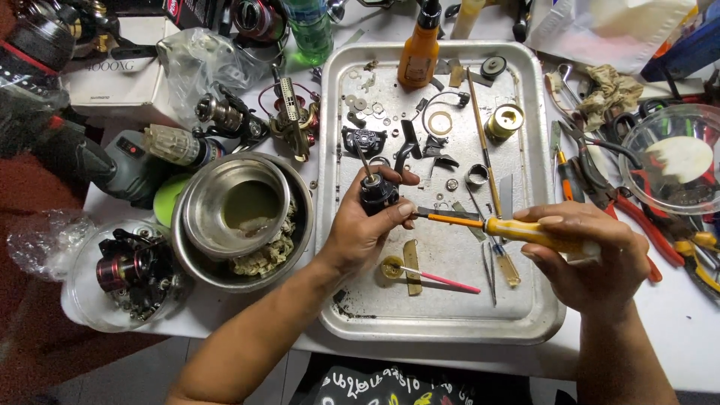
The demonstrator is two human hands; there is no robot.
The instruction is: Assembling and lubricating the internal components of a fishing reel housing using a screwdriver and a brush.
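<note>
A: Left side?
B: Left hand (365,229) clamped on small black metal reel body (377,193), over the dented steel tray (527,319), left of its centre.
A: Right side?
B: Right hand (592,255) closed around yellow-handled screwdriver (491,225), tip touching the reel body.

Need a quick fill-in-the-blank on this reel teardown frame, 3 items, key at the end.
1. The left hand grips a small black reel part above the metal ____.
2. The right hand holds a screwdriver whose handle is ____ in colour.
3. The orange bottle at the far end of the tray stands ____, not on its side.

Missing words: tray; yellow; upright
</note>
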